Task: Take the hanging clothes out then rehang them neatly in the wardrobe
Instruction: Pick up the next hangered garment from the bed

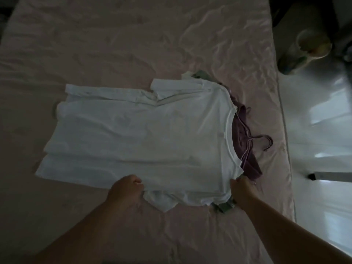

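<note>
Now my left hand (127,187) and right hand (240,189) each pinch the near edge of a white cotton T-shirt (137,138) topping the clothes pile on the pink bedsheet (95,44), apparently mid-removal; next I should probably lift it for rehanging.

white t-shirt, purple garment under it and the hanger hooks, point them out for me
white t-shirt (137,134), head view, middle of the chest panel
purple garment (249,166), head view, fold showing past the collar
hanger hooks (267,142), head view, curved wire ends beside the collar
</note>
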